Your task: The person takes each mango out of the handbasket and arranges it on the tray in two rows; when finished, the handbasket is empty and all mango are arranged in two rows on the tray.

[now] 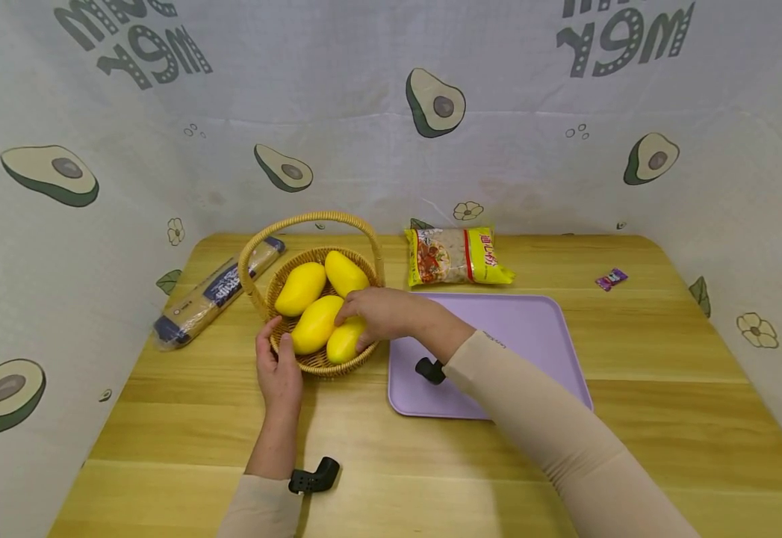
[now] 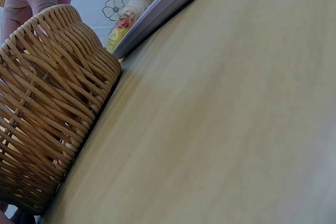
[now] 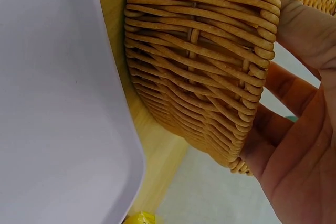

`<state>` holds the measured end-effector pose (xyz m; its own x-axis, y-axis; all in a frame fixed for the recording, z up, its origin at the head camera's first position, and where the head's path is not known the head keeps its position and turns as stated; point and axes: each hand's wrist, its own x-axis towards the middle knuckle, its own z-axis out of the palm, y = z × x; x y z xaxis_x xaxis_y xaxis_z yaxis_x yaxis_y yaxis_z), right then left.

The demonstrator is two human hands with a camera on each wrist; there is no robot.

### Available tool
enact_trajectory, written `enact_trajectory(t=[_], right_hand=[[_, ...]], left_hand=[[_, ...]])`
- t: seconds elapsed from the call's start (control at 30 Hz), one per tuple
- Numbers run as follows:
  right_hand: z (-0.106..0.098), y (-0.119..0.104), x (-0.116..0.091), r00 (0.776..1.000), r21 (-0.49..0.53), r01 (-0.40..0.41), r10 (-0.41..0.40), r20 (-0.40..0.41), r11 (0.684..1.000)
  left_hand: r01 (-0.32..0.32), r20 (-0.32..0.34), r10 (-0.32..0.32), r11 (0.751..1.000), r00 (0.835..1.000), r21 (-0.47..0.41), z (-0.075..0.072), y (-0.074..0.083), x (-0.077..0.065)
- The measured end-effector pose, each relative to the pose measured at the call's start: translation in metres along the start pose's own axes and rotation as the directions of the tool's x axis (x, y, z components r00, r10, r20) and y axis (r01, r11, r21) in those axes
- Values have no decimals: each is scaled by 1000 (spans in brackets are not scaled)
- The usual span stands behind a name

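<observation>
A round wicker basket [image 1: 315, 368] with a tall arched handle [image 1: 313, 217] holds several yellow mangoes [image 1: 300, 288]. My right hand [image 1: 384, 312] reaches over the basket's right rim, its fingers and thumb round the front-right mango [image 1: 345, 342], which it partly covers. At the front-left side, my left hand [image 1: 280, 377] holds the basket, fingertips and thumb at the rim. The left wrist view shows the basket's woven side [image 2: 58, 98] close up. In the right wrist view my right hand [image 3: 307, 124] bends over the rim; the mango is hidden there.
A lilac tray [image 1: 532, 329] lies right of the basket, under my right forearm. Behind it is a yellow food packet [image 1: 458, 256]. A long clear-and-blue package [image 1: 219, 291] lies left of the basket. A small purple wrapped sweet [image 1: 611, 279] sits far right.
</observation>
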<state>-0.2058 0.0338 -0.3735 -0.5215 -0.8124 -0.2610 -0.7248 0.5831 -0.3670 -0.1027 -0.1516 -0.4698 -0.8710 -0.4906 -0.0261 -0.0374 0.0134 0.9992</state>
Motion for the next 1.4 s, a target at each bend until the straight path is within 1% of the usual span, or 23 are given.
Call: enact_trajectory(t=[0.13,0.33,0.6,0.77,0.87,0.93,1.0,1.1,1.17,1.27,1.4], right_hand=[[-1,-1,-2,1000,-2,7,-7,-22,1000],[-10,-5,-8,994,30,28,-25,-110,999],[-22,-11,-20,977,84,-26,43,-208,996],[-31,-14,-32,966,129,-36,67,-248,991],[-31,-15,-41,960,183,-23,73,-272,983],[-28,-15,-46,952,236,1,71,-296,972],[-23,-15,-51,944,292,45,55,-325,955],[-10,-16,-58,928,358,118,26,-371,926],[-1,-16,-61,919,386,145,21,-394,911],[15,-15,-64,914,405,129,50,-403,905],[33,-12,-71,923,447,80,103,-372,891]], left_hand=[[-11,-7,11,1000,1000,10,0,-1,1],[-23,-10,23,1000,1000,8,1,-2,2],[-14,-19,15,999,1000,32,1,-1,1],[-18,-19,19,1000,1000,22,1,-2,1],[-25,-18,25,1000,1000,18,1,-1,1],[-28,-15,28,999,999,18,0,-1,1],[-27,-10,27,1000,1000,16,0,-1,1],[-29,-5,29,999,1000,14,-1,-2,1],[-32,-3,32,999,999,11,-1,-2,1],[-36,0,36,999,999,1,-1,-2,1],[-34,4,34,999,999,-6,0,0,-1]])
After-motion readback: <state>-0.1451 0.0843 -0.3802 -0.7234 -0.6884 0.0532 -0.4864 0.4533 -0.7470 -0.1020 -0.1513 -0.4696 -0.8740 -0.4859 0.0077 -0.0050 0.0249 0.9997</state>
